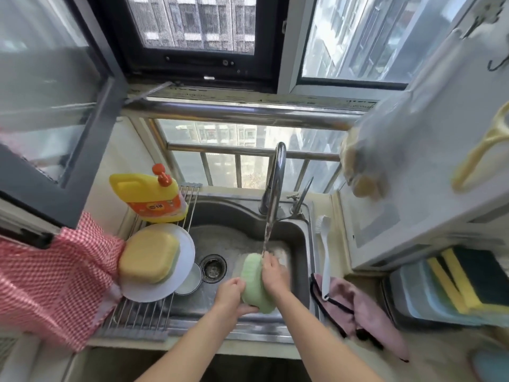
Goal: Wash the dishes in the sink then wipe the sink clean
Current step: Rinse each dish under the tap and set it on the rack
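A green bowl-like dish (254,282) is held on edge over the steel sink (298,238), under water running from the tap (276,186). My left hand (230,295) grips its lower left rim. Against the dish's right side, at the stream, lies my right hand (272,272); whether it holds anything is hidden. A small white bowl (191,281) sits in the sink beside the drain (212,268). On the roll-up rack (137,318) over the sink's left side rests a white plate (184,255) with an upturned yellow dish (150,256).
A yellow detergent bottle (150,194) stands behind the plate. A red checked cloth (52,279) hangs at the left. On the right counter lie a white brush (325,252), a pink cloth (366,307) and a box of sponges (462,285).
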Available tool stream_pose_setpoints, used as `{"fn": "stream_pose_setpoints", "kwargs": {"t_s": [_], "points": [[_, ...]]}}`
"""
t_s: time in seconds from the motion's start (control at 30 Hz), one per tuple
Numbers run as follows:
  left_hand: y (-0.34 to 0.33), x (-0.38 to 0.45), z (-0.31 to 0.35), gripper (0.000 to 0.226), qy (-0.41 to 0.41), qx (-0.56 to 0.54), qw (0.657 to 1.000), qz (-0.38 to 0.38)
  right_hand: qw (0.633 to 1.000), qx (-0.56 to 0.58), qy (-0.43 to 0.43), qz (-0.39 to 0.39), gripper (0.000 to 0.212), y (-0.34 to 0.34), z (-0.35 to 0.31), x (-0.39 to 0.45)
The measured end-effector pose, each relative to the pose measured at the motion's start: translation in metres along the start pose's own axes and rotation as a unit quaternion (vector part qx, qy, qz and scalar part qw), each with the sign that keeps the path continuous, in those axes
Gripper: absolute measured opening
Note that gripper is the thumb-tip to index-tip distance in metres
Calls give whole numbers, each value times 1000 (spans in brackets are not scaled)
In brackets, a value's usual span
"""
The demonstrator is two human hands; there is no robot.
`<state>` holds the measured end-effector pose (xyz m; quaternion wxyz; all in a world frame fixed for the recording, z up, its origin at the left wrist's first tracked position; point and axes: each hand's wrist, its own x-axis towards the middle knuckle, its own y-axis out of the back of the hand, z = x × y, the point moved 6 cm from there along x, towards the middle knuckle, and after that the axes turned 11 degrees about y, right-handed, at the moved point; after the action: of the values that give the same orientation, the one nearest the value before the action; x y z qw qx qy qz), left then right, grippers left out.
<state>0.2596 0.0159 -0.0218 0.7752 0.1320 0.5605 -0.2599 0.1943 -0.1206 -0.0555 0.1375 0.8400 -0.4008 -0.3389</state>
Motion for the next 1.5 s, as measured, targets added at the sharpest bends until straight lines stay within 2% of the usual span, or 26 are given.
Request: {"fn": "stream_pose_setpoints", "kwargs": {"t_s": [0.17,0.3,0.33,0.43,0.47,0.57,0.6,0.7,0.8,0.9,1.0,1.07,1.13,1.2,1.23,1.4,1.5], "points": [[6,3,0,20,31,-83,996,24,999,4,-30,-37,43,-9,20,5],[8,0,5,22,32,-138,989,31,997,-1,-66,-28,44,-18,28,3],[7,2,6,22,34,-142,989,29,998,-2,-58,-34,48,-22,25,0],[3,3,5,25,49,-148,987,26,997,-34,-44,-47,77,-29,19,-6],[3,5,4,25,56,-151,986,30,997,-45,-52,-44,77,-27,19,-5],[7,7,1,22,73,-152,985,35,996,-28,-84,-15,44,-17,28,5],[8,10,-1,21,76,-148,985,36,995,-19,-101,-12,40,-14,34,7],[13,10,-4,20,83,-141,986,44,986,-34,-160,-34,35,-11,54,10],[21,17,-11,23,95,-138,983,77,971,-47,-209,-102,37,-21,70,2],[32,25,-17,28,107,-105,984,98,959,-64,-223,-164,43,-29,73,-13],[43,24,-17,21,107,-52,985,126,959,-73,-207,-177,36,-28,57,-29],[49,21,-12,21,88,-8,986,141,964,-82,-190,-168,36,-31,49,-32],[60,21,0,35,36,102,975,194,972,-73,-154,-160,37,-38,35,-34],[71,13,14,52,-18,255,934,249,981,-41,-123,-147,34,-48,22,-38],[74,5,20,55,-42,293,919,261,985,-28,-105,-137,32,-53,13,-41],[105,-34,54,73,-197,296,885,300,996,34,29,-71,26,-70,-61,-57],[139,-45,80,67,-250,284,860,342,993,33,99,-54,27,-89,-105,-58]]}}
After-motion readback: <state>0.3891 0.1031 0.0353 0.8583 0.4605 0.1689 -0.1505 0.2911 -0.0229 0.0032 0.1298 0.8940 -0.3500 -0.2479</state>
